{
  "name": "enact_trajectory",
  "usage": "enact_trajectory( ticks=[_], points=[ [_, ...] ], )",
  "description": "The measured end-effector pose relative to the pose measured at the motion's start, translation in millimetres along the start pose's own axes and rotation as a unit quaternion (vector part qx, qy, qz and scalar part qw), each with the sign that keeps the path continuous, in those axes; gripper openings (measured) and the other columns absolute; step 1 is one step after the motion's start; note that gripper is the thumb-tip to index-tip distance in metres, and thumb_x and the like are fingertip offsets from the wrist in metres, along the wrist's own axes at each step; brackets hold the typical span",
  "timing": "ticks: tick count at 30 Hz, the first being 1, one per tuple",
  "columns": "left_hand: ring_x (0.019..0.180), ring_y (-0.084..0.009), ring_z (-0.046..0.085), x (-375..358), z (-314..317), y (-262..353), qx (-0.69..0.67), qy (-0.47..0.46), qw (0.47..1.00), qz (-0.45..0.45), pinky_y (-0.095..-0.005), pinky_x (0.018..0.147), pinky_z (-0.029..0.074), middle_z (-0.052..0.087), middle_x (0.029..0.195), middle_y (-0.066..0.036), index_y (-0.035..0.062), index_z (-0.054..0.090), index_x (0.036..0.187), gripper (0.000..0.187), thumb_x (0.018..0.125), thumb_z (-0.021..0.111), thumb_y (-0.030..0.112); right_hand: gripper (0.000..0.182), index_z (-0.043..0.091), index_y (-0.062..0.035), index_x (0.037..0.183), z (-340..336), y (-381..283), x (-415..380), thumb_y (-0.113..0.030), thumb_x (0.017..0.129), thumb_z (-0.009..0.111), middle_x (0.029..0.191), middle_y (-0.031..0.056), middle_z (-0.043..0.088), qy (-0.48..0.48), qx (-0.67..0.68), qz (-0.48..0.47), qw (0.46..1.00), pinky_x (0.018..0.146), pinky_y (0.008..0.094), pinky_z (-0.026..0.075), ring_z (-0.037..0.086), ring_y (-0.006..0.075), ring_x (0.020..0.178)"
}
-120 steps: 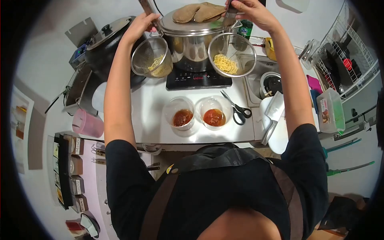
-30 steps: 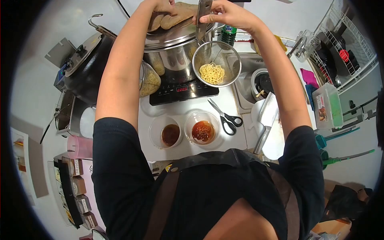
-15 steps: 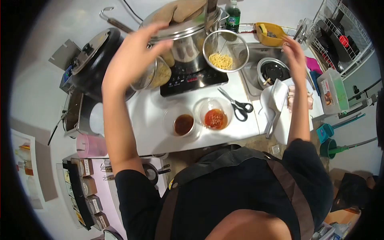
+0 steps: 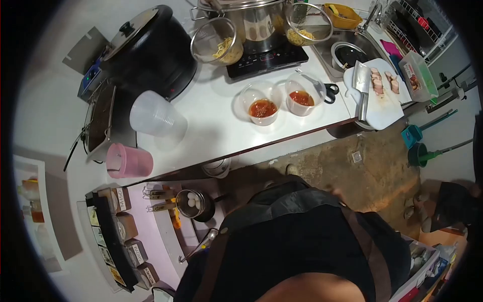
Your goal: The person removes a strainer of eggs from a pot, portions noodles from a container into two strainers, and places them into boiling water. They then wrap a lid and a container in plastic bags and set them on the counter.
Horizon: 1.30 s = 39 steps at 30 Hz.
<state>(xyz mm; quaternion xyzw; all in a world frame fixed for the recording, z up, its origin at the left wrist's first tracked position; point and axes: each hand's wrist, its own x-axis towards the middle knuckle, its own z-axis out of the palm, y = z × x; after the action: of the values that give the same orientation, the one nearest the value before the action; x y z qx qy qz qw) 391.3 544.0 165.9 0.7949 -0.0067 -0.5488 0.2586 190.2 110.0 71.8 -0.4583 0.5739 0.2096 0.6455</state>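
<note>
My left hand is out of view. A blurred, skin-coloured sliver that looks like my right hand shows beside my apron; its fingers cannot be made out. Two clear plastic bowls stand on the counter: the left bowl and the right bowl both hold reddish sauce. Scissors lie partly hidden behind the right one. Noodles sit in a left strainer and a right strainer, both at the steel pot. A cleaver rests on the cutting board beside sliced meat.
The pot stands on a black induction cooker. A black cooker, stacked clear containers and a pink jug are at left. Below the counter, a pot holds eggs. The sink is at the back right.
Both hands have left the area above the counter. My view has shifted left and down, showing more floor and the eggs. The left bowl's contents look redder than before.
</note>
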Motion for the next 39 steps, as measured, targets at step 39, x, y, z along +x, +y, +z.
enact_trajectory(
  ticks=[39],
  points=[
    [0.092, -0.0228, 0.058, 162, 148, 171, 0.488, -0.219, 0.825, 0.182, -0.0319, 0.079, 0.046, 0.062, 0.098, -0.010, 0.0047, 0.063, 0.103, 0.031, 0.083, 0.049, 0.025, 0.037, 0.055, 0.0004, 0.109, 87, 351, -82, -0.028, 0.085, 0.050, 0.094, 0.0157, 0.063, 0.235, 0.269, 0.032, 0.933, 0.064, 0.0409, 0.048, 0.063, 0.0283, 0.077]
  ],
)
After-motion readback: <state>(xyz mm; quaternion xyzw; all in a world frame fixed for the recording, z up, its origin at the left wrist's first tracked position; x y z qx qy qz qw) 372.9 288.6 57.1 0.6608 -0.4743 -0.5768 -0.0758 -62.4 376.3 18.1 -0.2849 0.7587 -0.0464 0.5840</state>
